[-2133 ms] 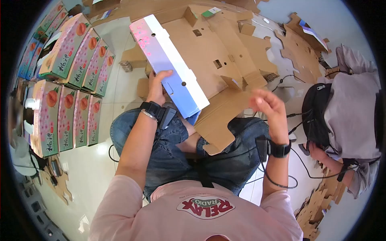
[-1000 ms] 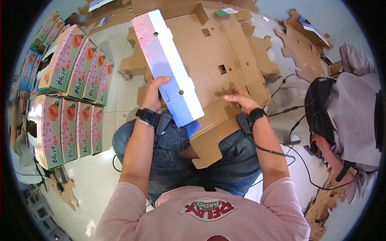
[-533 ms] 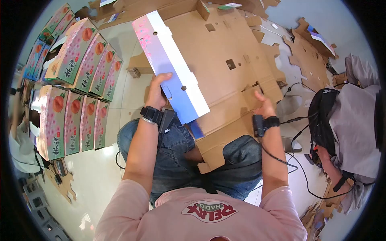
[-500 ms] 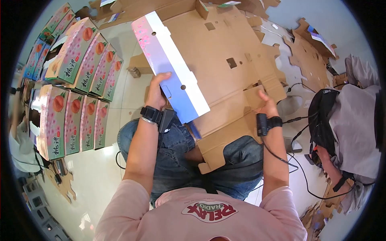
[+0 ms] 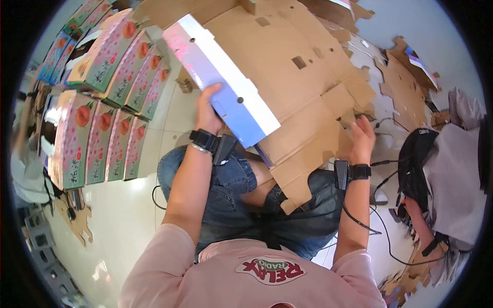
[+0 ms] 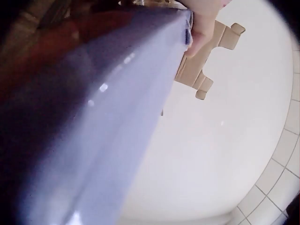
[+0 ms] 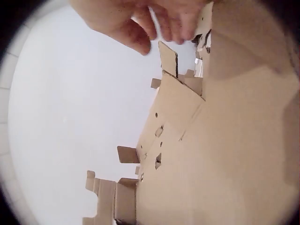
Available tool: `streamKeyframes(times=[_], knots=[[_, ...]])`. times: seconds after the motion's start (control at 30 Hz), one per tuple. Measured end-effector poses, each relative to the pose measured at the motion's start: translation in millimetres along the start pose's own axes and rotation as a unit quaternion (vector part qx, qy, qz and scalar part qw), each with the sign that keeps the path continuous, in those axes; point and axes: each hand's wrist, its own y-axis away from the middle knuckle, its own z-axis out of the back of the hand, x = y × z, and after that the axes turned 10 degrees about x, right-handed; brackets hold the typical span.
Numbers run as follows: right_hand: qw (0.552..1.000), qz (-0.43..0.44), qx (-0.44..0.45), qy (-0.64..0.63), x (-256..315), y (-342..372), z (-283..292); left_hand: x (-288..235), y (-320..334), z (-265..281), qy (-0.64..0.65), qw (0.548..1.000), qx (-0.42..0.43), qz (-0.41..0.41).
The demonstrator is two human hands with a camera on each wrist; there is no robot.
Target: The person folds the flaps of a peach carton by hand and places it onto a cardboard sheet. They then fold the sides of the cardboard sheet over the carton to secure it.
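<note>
A large brown cardboard sheet [image 5: 287, 77] with cut-outs lies tilted over the person's lap in the head view. Along its left side stands a folded wall, white and purple-blue with pink blossoms [image 5: 226, 87]. The left hand [image 5: 209, 109] grips this wall, thumb on the printed face, other fingers hidden behind it. At the sheet's lower right, the right hand [image 5: 362, 139] is raised with bent, loose fingers beside a flap; whether it touches the cardboard cannot be told there. In the right wrist view the right hand [image 7: 140, 21] holds nothing, fingers apart, above a small upright flap [image 7: 168, 58].
Stacked peach-printed boxes [image 5: 77, 138] stand at the left. More flat cardboard [image 5: 405, 77] lies at the upper right. Another person in grey with a black bag [image 5: 413, 159] sits at the right. Cables [image 5: 387, 246] run beside the right arm; grey crates [image 5: 43, 241] are at the lower left.
The sheet and its printed wall have turned slightly and shifted right with the left hand's grip. The right hand has moved from the sheet's middle out to its right edge.
</note>
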Motion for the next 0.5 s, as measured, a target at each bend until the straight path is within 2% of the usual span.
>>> streamKeyframes(times=[0.03,0.1,0.2,0.23,0.3,0.33,0.37,0.4,0.43,0.47,0.5], knots=[[1.000,0.000,0.013,-0.004,-1,3,-1,3,-3,4,0.008,1.000,0.007,-0.006],[0.980,0.175,-0.054,-0.076,3,13,-4,5,-8,8,0.013,1.000,0.008,-0.022],[0.981,0.140,-0.023,-0.132,7,34,-7,0,-5,-9,-0.074,0.991,-0.043,-0.105],[0.981,0.139,-0.022,-0.132,-4,35,-5,-1,-5,-8,-0.074,0.991,-0.044,-0.105],[0.993,0.057,-0.049,-0.093,-42,33,4,-1,-10,-5,-0.076,0.990,-0.029,-0.117],[0.986,-0.042,-0.064,-0.148,-52,30,4,-2,-11,-4,-0.076,0.991,-0.025,-0.111],[0.985,-0.043,-0.072,-0.148,-64,26,7,-3,-13,-3,-0.073,0.991,-0.032,-0.112],[0.965,-0.169,-0.045,-0.197,-75,20,10,-2,-15,-4,-0.071,0.990,-0.037,-0.113],[0.925,-0.291,-0.015,-0.245,-85,16,12,-3,-15,-10,-0.072,0.991,-0.031,-0.108],[0.924,-0.290,-0.021,-0.248,-97,15,9,-5,-15,-16,-0.044,0.993,-0.040,-0.104],[0.926,-0.277,0.038,-0.253,-107,13,3,-6,-16,-22,-0.016,0.993,-0.049,-0.102]])
